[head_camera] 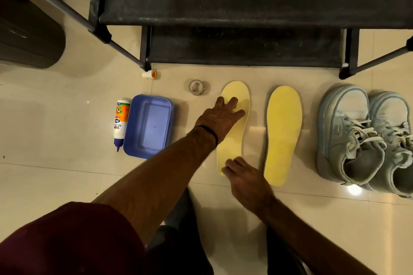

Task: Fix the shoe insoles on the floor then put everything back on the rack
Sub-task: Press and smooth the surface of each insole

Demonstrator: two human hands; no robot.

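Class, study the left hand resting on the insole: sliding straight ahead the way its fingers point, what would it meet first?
Probably the shoe rack: the left hand would run off the paler insole, then cross bare floor.

You had glossy, smooth floor tiles [67,176] under matt foam-like insoles [283,131], a shiny plastic tray [148,125], cloth-looking sneakers [362,140] with woven laces, and a dusty matt black rack [223,6]

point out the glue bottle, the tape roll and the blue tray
glue bottle [120,121], head view, on its printed label
tape roll [196,87], head view, on the ring's near edge
blue tray [148,126], head view, on its bare floor
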